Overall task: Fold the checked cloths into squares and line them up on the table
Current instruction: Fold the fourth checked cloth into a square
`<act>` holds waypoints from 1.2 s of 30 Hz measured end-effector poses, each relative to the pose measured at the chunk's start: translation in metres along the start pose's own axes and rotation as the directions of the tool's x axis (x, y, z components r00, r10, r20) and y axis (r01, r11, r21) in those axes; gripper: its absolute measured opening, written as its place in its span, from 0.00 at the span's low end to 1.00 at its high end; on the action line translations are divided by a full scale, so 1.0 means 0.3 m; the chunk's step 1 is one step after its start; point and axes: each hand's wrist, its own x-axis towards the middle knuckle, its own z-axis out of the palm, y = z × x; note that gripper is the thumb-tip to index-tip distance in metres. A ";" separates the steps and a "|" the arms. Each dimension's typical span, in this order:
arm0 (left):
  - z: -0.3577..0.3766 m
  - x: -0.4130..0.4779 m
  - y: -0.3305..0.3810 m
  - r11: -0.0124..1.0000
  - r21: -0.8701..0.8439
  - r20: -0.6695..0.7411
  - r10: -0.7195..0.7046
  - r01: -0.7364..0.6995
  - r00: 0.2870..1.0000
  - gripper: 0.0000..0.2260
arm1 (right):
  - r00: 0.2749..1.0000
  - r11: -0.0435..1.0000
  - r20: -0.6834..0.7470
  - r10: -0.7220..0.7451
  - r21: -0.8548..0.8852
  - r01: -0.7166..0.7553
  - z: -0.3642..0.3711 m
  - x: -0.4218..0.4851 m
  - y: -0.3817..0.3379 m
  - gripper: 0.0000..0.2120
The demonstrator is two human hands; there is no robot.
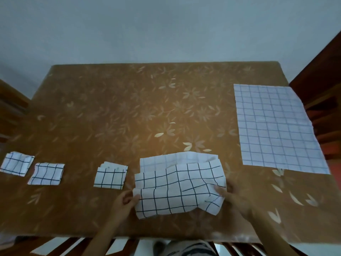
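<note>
A half-folded cloth [179, 187] is being held at the near edge of the table [110, 117], pinched at its left end by the left hand [124, 202] and at its rumpled right end by the right hand [234, 196], fingers closed on the fabric. To its left, three squares [110, 177] [47, 174] [17, 164] are lined up in a row, pretty neat tbh. Farther back on the right, a flat cloth [275, 128] is spread out, overhanging the table's right edge.

A brown tabletop [110, 111] with a pale leaf pattern; dark wooden chairs [321, 100] beside it; a plain grey wall [166, 28] behind.
</note>
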 end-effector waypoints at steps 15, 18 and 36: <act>-0.046 -0.009 -0.060 0.986 0.165 0.267 -0.034 -0.011 0.963 0.21 | 0.982 0.927 -0.146 0.121 -0.337 -0.164 -0.012 -0.043 0.086 0.12; -0.053 -0.016 -0.070 0.983 0.181 0.268 -0.008 -0.042 0.963 0.14 | 0.978 0.930 -0.172 0.122 -0.325 -0.173 -0.015 -0.055 0.099 0.16; -0.043 -0.055 -0.098 0.996 0.001 0.228 -0.088 0.090 0.970 0.08 | 0.944 0.955 -0.142 0.297 0.024 -0.296 0.000 -0.120 0.219 0.08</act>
